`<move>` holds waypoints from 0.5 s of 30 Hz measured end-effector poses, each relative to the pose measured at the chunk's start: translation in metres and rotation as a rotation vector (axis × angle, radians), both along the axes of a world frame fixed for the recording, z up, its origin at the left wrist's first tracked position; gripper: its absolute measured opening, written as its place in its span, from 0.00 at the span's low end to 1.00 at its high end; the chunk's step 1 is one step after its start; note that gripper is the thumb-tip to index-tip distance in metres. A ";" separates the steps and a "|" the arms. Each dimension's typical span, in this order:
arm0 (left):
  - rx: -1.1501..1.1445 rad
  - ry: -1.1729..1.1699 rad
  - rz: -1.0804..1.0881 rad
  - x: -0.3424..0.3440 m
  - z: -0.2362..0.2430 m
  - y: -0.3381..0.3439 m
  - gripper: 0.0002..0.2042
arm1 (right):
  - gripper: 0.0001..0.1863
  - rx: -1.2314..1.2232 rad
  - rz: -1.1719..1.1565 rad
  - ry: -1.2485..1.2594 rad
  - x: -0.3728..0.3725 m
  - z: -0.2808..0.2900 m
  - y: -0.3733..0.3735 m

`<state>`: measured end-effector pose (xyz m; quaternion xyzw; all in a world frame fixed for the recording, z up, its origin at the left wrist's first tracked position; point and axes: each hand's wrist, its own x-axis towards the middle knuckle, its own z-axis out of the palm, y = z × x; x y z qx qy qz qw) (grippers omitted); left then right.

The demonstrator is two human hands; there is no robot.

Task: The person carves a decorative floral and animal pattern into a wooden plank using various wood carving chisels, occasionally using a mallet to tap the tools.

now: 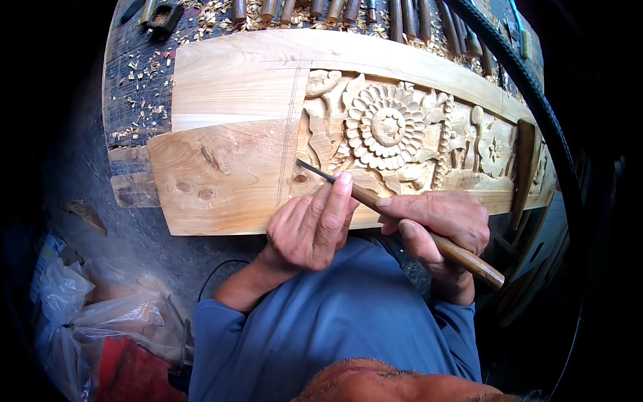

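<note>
A wood-carving chisel [474,263] with a long brown handle slants across the near edge of a carved wooden board [221,171]. My right hand [445,224] is wrapped round its handle. The fingers of my left hand [311,224] close on the chisel near the blade, one fingertip raised against it. The narrow dark blade touches the wood at the left end of the relief, beside a small dark knot. To the right of the blade stands a carved round flower [387,126] with layered petals, among leaves and stems. Pencil lines cross the plain left part.
Several wooden tool handles [408,19] line the far edge of the bench among wood chips [144,87]. A dark wooden piece [524,164] lies across the board's right side. A black cable [529,77] hangs at the right. Clear plastic bags [67,301] lie lower left.
</note>
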<state>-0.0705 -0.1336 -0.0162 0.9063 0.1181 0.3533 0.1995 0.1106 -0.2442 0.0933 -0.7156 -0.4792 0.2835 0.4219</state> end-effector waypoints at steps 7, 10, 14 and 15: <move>-0.038 -0.037 -0.022 -0.003 0.000 0.001 0.23 | 0.16 0.095 0.060 -0.056 0.001 -0.004 0.003; -0.065 -0.050 -0.084 -0.009 0.005 0.004 0.22 | 0.16 0.101 0.105 -0.062 0.002 0.006 -0.008; -0.049 -0.061 -0.089 -0.011 0.005 0.002 0.22 | 0.16 0.077 0.094 -0.070 -0.004 0.005 -0.010; -0.042 -0.059 -0.083 -0.011 0.005 0.001 0.23 | 0.16 0.070 0.081 -0.067 -0.006 0.004 -0.010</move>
